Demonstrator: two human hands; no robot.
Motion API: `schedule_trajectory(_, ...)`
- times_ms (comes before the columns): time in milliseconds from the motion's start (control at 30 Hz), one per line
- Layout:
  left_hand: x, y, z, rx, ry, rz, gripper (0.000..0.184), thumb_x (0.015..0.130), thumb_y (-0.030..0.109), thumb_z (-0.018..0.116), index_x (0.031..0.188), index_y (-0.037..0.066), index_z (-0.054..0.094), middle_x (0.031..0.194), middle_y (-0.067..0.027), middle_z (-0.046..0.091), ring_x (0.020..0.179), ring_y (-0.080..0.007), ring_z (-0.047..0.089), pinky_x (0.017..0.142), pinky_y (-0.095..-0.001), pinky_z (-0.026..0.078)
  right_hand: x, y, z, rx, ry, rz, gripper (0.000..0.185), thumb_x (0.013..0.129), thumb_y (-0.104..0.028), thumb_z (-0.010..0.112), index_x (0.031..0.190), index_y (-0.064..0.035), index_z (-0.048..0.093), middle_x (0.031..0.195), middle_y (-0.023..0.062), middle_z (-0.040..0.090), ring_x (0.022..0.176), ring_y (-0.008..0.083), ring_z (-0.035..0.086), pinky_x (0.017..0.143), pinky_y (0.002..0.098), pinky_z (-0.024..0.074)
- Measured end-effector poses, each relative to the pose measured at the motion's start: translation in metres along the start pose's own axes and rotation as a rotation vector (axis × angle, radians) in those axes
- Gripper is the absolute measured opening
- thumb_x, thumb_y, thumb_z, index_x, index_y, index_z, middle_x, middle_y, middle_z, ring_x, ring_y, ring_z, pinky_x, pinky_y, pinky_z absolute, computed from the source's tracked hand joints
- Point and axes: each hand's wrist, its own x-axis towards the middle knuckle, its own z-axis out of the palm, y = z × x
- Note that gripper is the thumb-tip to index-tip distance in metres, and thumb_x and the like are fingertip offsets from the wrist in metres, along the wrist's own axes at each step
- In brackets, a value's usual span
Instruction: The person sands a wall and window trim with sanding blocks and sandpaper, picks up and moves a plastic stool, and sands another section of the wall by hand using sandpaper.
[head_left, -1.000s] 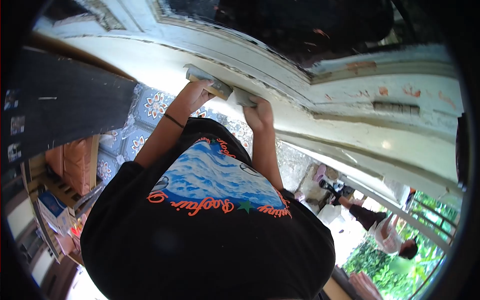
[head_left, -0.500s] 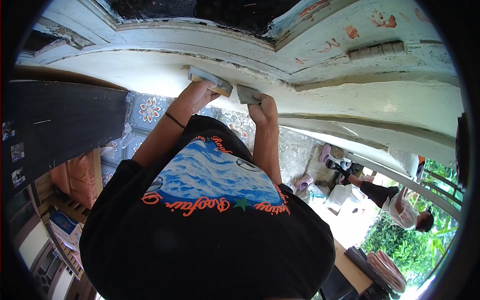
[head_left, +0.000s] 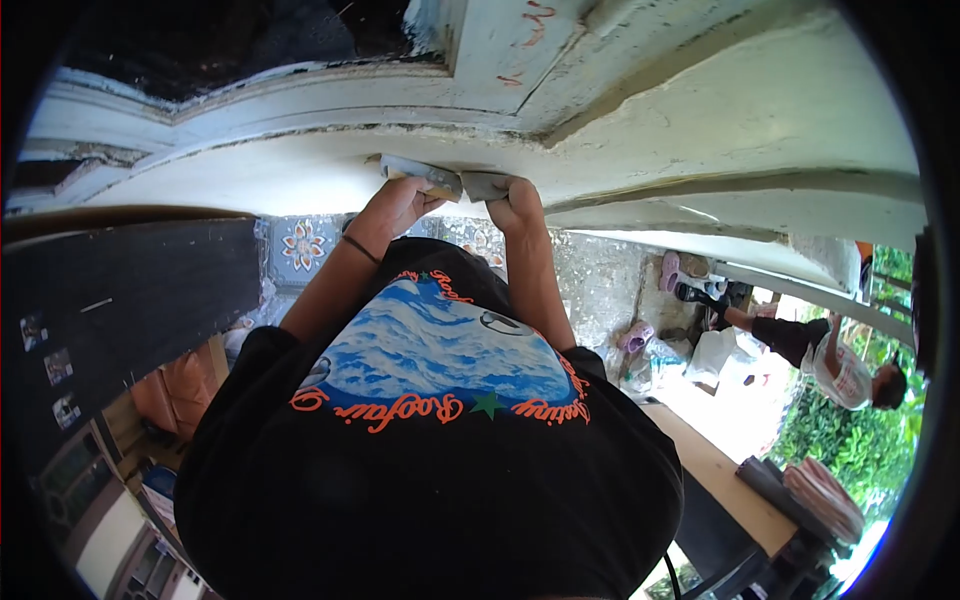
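Observation:
My left hand (head_left: 406,203) is closed around a wide, flat scraper (head_left: 418,173) with a grey face and a yellowish edge. In my right hand (head_left: 517,205) is a smaller grey flat scraper (head_left: 482,186), pinched near its right side. The two scrapers meet edge to edge, or nearly so, just in front of the pale wall (head_left: 300,165). My fingers hide parts of both tools, and I cannot tell whether either one touches the wall.
Above is a weathered window frame (head_left: 320,85). A dark board (head_left: 140,300) stands on the left. Patterned tiles (head_left: 303,248) lie below. To the right are pink clogs (head_left: 636,336), bags (head_left: 712,355), a wooden tabletop (head_left: 720,475) and another person (head_left: 840,370) outdoors.
My right hand has brought the smaller scraper up against the wide one, closing the gap between them. The whole view has shifted, with the wall and window frame sitting differently.

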Motion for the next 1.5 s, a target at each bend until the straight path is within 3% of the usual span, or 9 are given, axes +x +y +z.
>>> schedule_trajectory(167,0.006,-0.001,-0.005,-0.063,0.010,-0.034,0.027,0.077,0.007,0.046,0.103,0.003,0.042,0.107,-0.0127,0.049,0.102,-0.0275,0.049,0.090,-0.0432,0.039,-0.010,0.007,-0.033,0.125,0.120,0.069,0.039,0.073,0.007,0.032,0.112,0.0051,0.037,0.111,0.0188,0.044,0.102,0.0337,0.047,0.084,0.0469,0.0413)
schedule_trajectory(333,-0.006,-0.001,0.011,-0.028,0.072,0.035,0.028,0.081,0.014,0.047,0.106,0.005,0.042,0.110,-0.0125,0.048,0.106,-0.0272,0.046,0.092,-0.0441,0.037,0.001,0.013,-0.051,0.274,0.200,-0.161,0.036,0.075,0.004,0.035,0.111,0.0033,0.039,0.106,0.0176,0.046,0.094,0.0315,0.051,0.078,0.0442,0.0445)
schedule_trajectory(500,-0.007,0.006,0.022,-0.029,0.011,0.018,0.034,0.085,0.015,0.043,0.115,0.002,0.035,0.120,-0.0165,0.039,0.112,-0.0310,0.039,0.095,-0.0454,0.033,0.015,0.015,-0.046,0.084,0.524,-0.131,0.037,0.072,0.000,0.040,0.108,0.0060,0.041,0.093,0.0143,0.051,0.081,0.0240,0.053,0.064,0.0358,0.0447)
schedule_trajectory(633,-0.012,0.005,0.025,0.059,-0.016,-0.045,0.031,0.085,0.010,0.041,0.114,0.003,0.036,0.120,-0.0155,0.040,0.112,-0.0299,0.040,0.094,-0.0462,0.033,0.010,0.002,-0.030,0.042,0.529,-0.284,0.043,0.073,-0.001,0.039,0.116,0.0055,0.038,0.094,0.0156,0.052,0.075,0.0217,0.053,0.057,0.0319,0.0430)
schedule_trajectory(800,-0.004,0.004,0.027,0.067,0.007,-0.110,0.031,0.085,0.007,0.039,0.115,0.001,0.032,0.121,-0.0181,0.038,0.114,-0.0310,0.038,0.094,-0.0464,0.034,0.033,0.001,-0.050,-0.170,0.721,-0.168,0.052,0.076,-0.005,0.038,0.126,0.0018,0.028,0.101,0.0198,0.051,0.072,0.0228,0.054,0.053,0.0300,0.0424)
schedule_trajectory(1100,0.001,-0.002,0.016,0.091,0.011,-0.135,0.031,0.084,0.007,0.040,0.114,0.001,0.033,0.120,-0.0171,0.039,0.114,-0.0307,0.038,0.095,-0.0477,0.031,0.043,0.002,-0.066,-0.215,0.711,-0.200,0.045,0.077,-0.006,0.038,0.120,0.0043,0.030,0.102,0.0218,0.050,0.084,0.0277,0.055,0.062,0.0337,0.0444)
schedule_trajectory(1267,0.000,0.001,0.033,0.114,-0.072,-0.114,0.030,0.083,0.005,0.040,0.112,0.001,0.035,0.118,-0.0155,0.041,0.114,-0.0306,0.037,0.095,-0.0477,0.032,0.045,-0.001,-0.056,-0.132,0.651,-0.382,0.039,0.077,-0.004,0.037,0.114,0.0051,0.035,0.098,0.0209,0.051,0.085,0.0280,0.054,0.064,0.0346,0.0440)
schedule_trajectory(1367,0.011,-0.008,0.013,0.104,0.000,-0.170,0.030,0.082,0.005,0.038,0.112,0.000,0.034,0.120,-0.0179,0.039,0.115,-0.0314,0.036,0.096,-0.0457,0.032,0.048,-0.010,-0.075,0.061,0.558,-0.107,0.039,0.077,-0.004,0.037,0.114,0.0057,0.036,0.097,0.0206,0.051,0.088,0.0271,0.053,0.070,0.0335,0.0431)
schedule_trajectory(1500,0.005,-0.008,0.018,0.203,-0.011,-0.138,0.032,0.082,0.005,0.037,0.113,-0.002,0.031,0.118,-0.0198,0.039,0.114,-0.0310,0.038,0.096,-0.0461,0.031,0.048,0.010,-0.054,-0.143,0.634,-0.337,0.039,0.076,-0.004,0.036,0.114,0.0075,0.037,0.096,0.0199,0.052,0.085,0.0273,0.054,0.069,0.0320,0.0434)
